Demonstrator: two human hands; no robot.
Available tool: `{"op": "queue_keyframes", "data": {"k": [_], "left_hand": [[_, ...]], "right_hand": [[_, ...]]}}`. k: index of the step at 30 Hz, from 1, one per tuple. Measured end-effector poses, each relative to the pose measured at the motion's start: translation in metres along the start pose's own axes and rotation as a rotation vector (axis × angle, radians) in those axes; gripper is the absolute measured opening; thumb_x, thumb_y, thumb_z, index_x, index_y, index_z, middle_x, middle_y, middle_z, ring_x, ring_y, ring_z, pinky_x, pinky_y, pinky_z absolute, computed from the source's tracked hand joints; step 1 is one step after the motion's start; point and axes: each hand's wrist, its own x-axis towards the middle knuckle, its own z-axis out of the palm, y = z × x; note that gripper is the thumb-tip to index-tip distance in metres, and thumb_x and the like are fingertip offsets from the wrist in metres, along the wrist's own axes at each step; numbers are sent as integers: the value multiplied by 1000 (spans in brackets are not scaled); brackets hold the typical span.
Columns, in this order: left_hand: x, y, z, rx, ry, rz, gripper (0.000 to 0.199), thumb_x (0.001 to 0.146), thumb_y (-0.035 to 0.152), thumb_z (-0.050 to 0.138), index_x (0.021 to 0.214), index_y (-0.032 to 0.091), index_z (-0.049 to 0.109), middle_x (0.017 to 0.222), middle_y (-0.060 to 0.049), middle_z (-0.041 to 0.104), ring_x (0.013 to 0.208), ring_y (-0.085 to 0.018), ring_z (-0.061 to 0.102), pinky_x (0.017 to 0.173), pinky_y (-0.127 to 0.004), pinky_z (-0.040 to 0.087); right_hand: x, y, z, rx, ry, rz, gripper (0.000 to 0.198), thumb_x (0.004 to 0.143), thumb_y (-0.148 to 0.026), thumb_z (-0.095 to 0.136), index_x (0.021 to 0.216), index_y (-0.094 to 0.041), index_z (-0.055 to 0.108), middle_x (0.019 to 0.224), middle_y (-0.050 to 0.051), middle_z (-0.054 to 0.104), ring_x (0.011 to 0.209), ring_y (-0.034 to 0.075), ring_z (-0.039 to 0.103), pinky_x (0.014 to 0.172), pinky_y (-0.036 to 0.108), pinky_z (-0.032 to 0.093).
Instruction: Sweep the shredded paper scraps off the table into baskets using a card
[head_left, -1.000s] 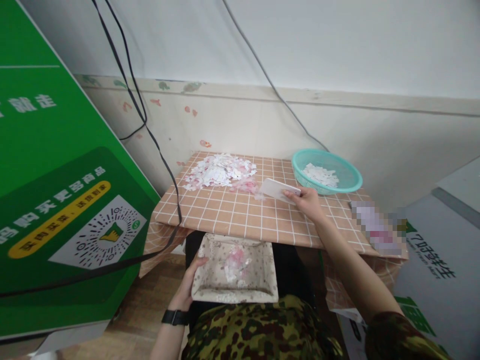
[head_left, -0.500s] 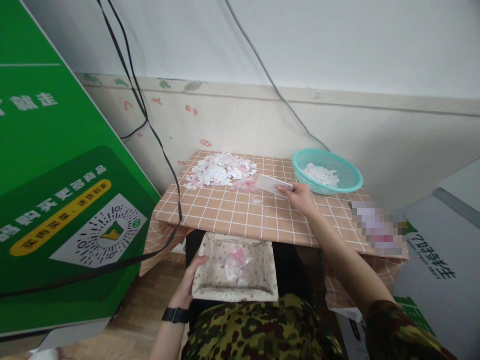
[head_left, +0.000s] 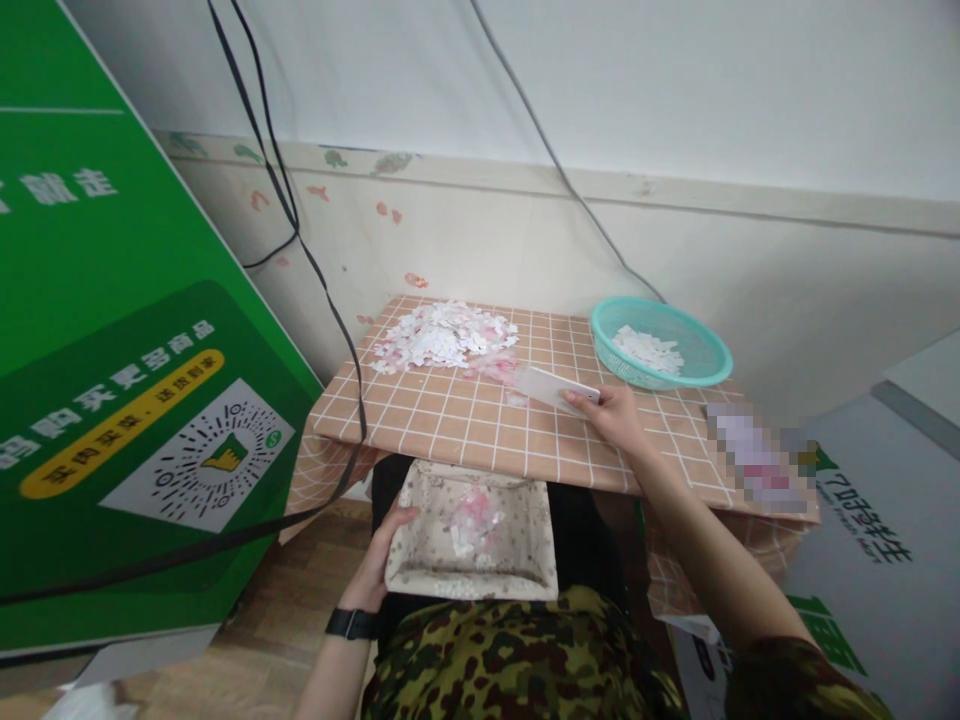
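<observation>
My left hand [head_left: 391, 540] grips the left rim of a cream, spotted, shallow tray [head_left: 420, 575] below the table's front edge. Several pink and white scraps [head_left: 476, 520] lie in the tray. Over the table, my right hand [head_left: 609, 412] is closed on the right end of a white, flat, rectangular plate [head_left: 559, 386]. The far end of this plate is close to thin pink pieces [head_left: 491, 366] on the checked cloth; whether it touches them, I cannot tell. Behind and left of it spreads a heap of white and pinkish paper-like scraps [head_left: 442, 335].
A turquoise mesh basket [head_left: 709, 368] with white pieces stands at the table's back right. A blurred-out item [head_left: 757, 455] lies at the right edge of the tablecloth [head_left: 420, 425]. Black cables [head_left: 326, 290] hang at the left, before a green panel [head_left: 180, 350].
My right hand has drawn the white plate slightly toward me and to the right. The left hand and tray have stayed in place. The view has shifted a little.
</observation>
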Motion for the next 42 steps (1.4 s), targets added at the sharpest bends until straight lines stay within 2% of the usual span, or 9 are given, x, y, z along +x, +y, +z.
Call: {"op": "queue_keyframes", "data": {"k": [3,7,10,13,18,24,27,37,42], "left_hand": [[-1,0,1,6,-2,4,53,71,24,67,122,12,59,104,-12,74,97,-31,68,82,-41,53],[0,-1,-1,15,-27,2,51,72,26,67,121,12,60,105,-12,73,97,-31,68,82,-41,53],[1,-1,-2,14,-21,14,50,72,25,67,120,12,60,107,-13,73,97,-31,68,83,-41,53],[0,-1,-1,11,-20,23,51,72,25,67,121,12,59,110,-13,72,99,-31,67,82,-40,53],[-1,-1,9,-9,-28,29,51,72,24,66,122,14,58,108,-11,73,96,-30,68,81,-39,53],[-2,4,20,-1,27,34,52,69,24,67,119,13,61,96,-9,75,85,-28,71,73,-36,54],[-5,7,20,30,49,28,52,68,27,69,117,11,62,90,-9,76,82,-29,71,72,-37,54],[-9,14,26,27,14,18,51,70,27,68,118,13,62,96,-9,76,88,-30,70,75,-38,53],[-10,14,23,56,24,13,45,71,28,67,113,11,64,91,-10,76,82,-30,71,69,-37,54]], "right_hand": [[-9,-7,3,-28,-22,-39,39,79,-52,61,84,-15,75,65,3,66,56,16,54,51,26,38],[-16,-9,0,-74,109,-17,38,79,-50,61,81,-15,75,62,3,66,56,17,56,50,27,38],[-25,-7,-4,-37,25,-46,36,81,-48,61,91,-16,75,73,5,70,64,19,61,56,28,43],[-33,-7,-6,-7,-59,-25,35,80,-48,61,85,-17,75,71,4,70,63,19,61,56,28,44],[-41,-8,-5,-32,-4,2,34,81,-48,61,85,-17,75,73,4,71,65,21,63,57,30,46],[-53,-17,-3,40,-145,-41,29,81,-44,62,93,-21,75,87,4,75,75,24,68,64,33,52],[-56,-21,-2,50,-130,-47,26,82,-42,62,94,-23,75,92,4,75,80,25,69,69,35,54],[-75,-47,6,68,-253,-117,22,83,-40,60,95,-29,75,97,3,74,84,25,70,74,36,55],[-53,-26,5,-21,-26,-13,33,81,-48,60,87,-20,76,77,5,73,65,22,65,56,31,47]]}}
